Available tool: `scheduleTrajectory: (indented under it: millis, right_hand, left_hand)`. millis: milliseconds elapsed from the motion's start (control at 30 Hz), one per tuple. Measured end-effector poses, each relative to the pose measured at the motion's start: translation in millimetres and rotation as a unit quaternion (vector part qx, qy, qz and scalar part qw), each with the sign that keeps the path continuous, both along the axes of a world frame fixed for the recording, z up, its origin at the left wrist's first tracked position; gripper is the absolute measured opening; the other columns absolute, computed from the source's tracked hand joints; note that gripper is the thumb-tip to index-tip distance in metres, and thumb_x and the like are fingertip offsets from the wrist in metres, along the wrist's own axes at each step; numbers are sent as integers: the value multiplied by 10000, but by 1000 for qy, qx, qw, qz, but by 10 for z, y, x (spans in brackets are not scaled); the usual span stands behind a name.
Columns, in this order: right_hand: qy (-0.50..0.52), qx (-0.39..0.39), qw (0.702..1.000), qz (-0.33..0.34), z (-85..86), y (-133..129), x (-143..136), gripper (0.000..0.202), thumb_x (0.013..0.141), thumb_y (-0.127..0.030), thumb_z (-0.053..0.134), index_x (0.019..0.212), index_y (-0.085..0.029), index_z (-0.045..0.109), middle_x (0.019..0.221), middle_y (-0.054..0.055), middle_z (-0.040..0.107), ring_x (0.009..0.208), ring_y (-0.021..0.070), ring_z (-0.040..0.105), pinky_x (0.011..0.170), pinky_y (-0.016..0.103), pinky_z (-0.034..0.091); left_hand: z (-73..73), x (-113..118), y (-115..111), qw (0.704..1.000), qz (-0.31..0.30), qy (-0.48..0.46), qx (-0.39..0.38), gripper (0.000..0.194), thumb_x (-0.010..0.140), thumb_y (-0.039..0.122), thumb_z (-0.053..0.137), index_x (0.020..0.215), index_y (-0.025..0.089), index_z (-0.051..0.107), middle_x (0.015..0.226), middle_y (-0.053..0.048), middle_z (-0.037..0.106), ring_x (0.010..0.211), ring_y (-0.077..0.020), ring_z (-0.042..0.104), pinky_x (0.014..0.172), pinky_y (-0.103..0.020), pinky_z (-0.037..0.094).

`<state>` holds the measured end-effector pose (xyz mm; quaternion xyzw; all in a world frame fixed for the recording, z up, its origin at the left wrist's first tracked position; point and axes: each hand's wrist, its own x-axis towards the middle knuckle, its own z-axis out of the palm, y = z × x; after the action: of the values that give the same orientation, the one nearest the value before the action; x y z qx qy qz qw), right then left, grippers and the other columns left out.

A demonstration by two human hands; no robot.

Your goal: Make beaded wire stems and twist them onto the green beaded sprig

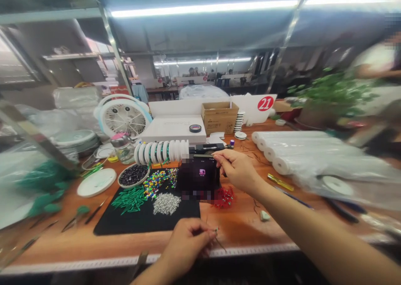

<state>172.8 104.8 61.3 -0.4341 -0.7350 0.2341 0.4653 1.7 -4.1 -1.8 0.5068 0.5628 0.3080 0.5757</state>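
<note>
Near the table's front edge my left hand [191, 241] is closed in a pinch on a thin cord [222, 244] with a small dark bead at the fingertips. My right hand [236, 168] is raised further forward, thumb and forefinger pinched at the upper right corner of a dark phone [200, 174] with a lit screen. I cannot make out what lies between those fingertips. Left of the phone, a black mat [138, 222] bears green tubes [129, 200], silver beads [166, 203] and multicoloured beads [154, 184]. Red beads [224, 197] lie beneath my right hand.
A bowl of dark beads [134, 175], a white lid [97, 182] and a row of white spools [161, 151] stand leftward. Behind are a fan [125, 117] and a cardboard box [219, 118]. Wrapped white rolls [300, 149] and a yellow-handled tool [280, 182] lie right. A person [376, 59] is at far right.
</note>
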Motion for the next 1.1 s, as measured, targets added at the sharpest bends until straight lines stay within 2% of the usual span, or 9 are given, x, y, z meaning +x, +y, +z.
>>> scheduleTrajectory:
  millis: [167,300,467,533,600,667,733,833,1100]
  right_hand:
    - [-1,12,1000,-17,-50,-14,10,244,867,-261,468,944,-145,668,634,9,610,568,144,561,596,261,431]
    - [4,-2,1000,-18,-69,-29,52,266,864,-284,481,985,-127,658,668,30,630,613,160,571,618,269,430]
    - [22,-22,999,-33,-67,-383,106,233,869,-315,486,773,-161,633,677,23,617,629,150,545,604,250,402]
    - [-6,-103,994,30,-142,-616,87,223,843,-302,531,696,-169,632,636,7,613,605,141,532,576,237,387]
    - [-13,-226,969,94,-276,-821,39,141,780,-282,614,713,-173,672,647,6,647,611,142,547,554,223,387]
    - [40,-333,932,136,-434,-961,-22,119,745,-275,652,734,-166,695,653,9,665,587,132,552,528,208,397]
    - [110,-387,901,160,-570,-1034,-73,164,756,-296,643,714,-146,695,624,11,655,520,108,527,492,193,396]
    - [170,-374,896,167,-675,-1080,-107,217,772,-321,628,681,-129,673,584,5,624,470,91,498,467,187,394]
    - [126,-223,959,123,-704,-1186,-158,170,816,-238,580,676,-165,644,620,7,652,560,130,576,532,208,434]
  left_hand:
    - [24,4,44,996,44,-46,-69,327,541,435,741,607,137,623,447,12,575,394,-97,487,408,-198,347]
    - [63,17,61,992,67,-65,-86,354,510,443,765,594,137,608,462,-5,600,385,-87,480,406,-195,331]
    - [113,24,42,989,81,-98,-74,316,547,396,763,587,125,606,465,-2,587,391,-76,474,425,-192,326]
    - [126,19,26,988,86,-109,-70,305,570,392,752,588,121,613,463,4,577,392,-74,468,425,-190,325]
    - [131,12,7,988,82,-113,-62,293,590,382,747,603,112,632,464,8,572,404,-71,469,434,-186,332]
    - [130,6,-15,987,85,-118,-65,291,588,381,754,629,112,652,475,6,579,422,-76,483,450,-187,350]
    - [128,3,-37,985,94,-120,-76,297,574,386,766,644,117,660,496,-1,599,433,-82,496,458,-191,363]
    - [131,-4,-67,984,96,-123,-83,294,566,375,777,643,115,665,511,-11,612,434,-82,499,460,-193,374]
    - [165,-45,-114,980,97,-158,-74,256,564,322,778,610,112,639,507,5,582,439,-67,463,452,-178,335]
